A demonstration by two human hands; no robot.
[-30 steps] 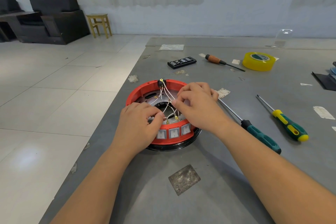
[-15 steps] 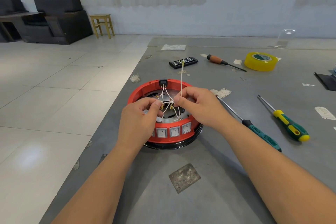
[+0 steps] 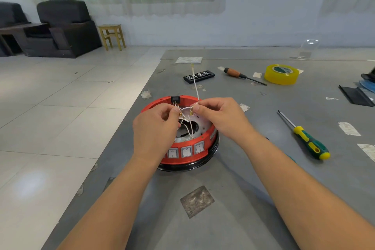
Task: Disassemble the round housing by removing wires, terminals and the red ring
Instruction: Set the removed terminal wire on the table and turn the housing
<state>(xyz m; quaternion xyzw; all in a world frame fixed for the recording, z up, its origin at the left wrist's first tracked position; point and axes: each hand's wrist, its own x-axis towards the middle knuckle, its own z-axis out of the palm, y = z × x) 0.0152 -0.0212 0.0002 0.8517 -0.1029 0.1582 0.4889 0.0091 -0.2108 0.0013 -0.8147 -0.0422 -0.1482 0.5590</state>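
Above the round housing (image 3: 188,138), which sat on the grey table (image 3: 253,199) near its left edge, both hands worked the white wires (image 3: 189,126). Left hand (image 3: 154,130) pinched a wire end with a brass terminal (image 3: 180,115) between thumb and forefinger. Right hand (image 3: 221,116) pinched another wire, its loose end standing up beyond the housing. The red ring (image 3: 209,138) remained around the housing. Right of the housing lay a green-and-yellow screwdriver (image 3: 308,140); beyond it, a yellow tape roll (image 3: 281,74).
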